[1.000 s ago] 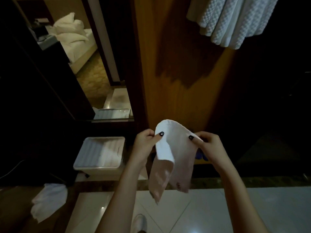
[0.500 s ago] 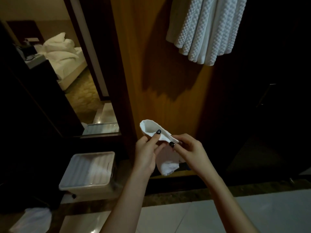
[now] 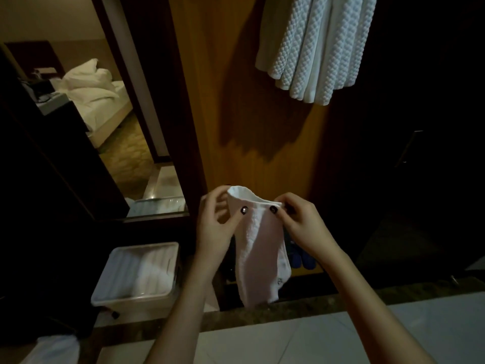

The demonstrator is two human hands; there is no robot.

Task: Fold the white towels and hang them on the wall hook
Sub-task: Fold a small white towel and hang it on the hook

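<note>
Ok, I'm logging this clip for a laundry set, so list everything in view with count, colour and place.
small towel: one, white, hanging from both hands in front of the wooden panel
hanging towels: a bunch, count unclear, white, waffle-textured, top right
wooden panel: one, orange-brown, centre
lidded bin: one, white, on the floor, lower left
cloth: one, white, bottom left corner
bedding: white, on a bed, upper left, far off
blue things: dark blue, low behind the small towel, too hidden to name
floor tiles: pale, bottom
left hand: pinches the small towel's top edge, left side
right hand: pinches the same edge, right side
</note>
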